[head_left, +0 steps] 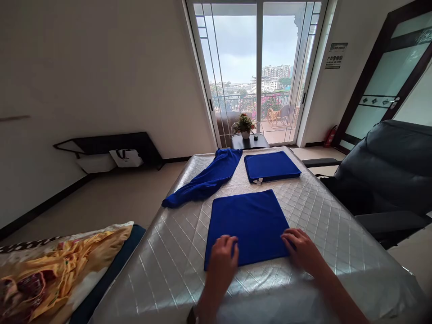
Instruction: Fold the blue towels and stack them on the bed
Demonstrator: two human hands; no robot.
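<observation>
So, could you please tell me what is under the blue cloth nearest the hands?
The silver cover shows around the cloth, which seems to lie on it; whatever is directly beneath is hidden.

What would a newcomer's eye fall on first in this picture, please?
Probably the flat blue cloth on the silvery quilted cover, with the left hand over its near left part and the right hand at its right edge. Beyond it lie a blue stack and, to the left, a bunched blue cloth. Behind is a bright glass door.
</observation>
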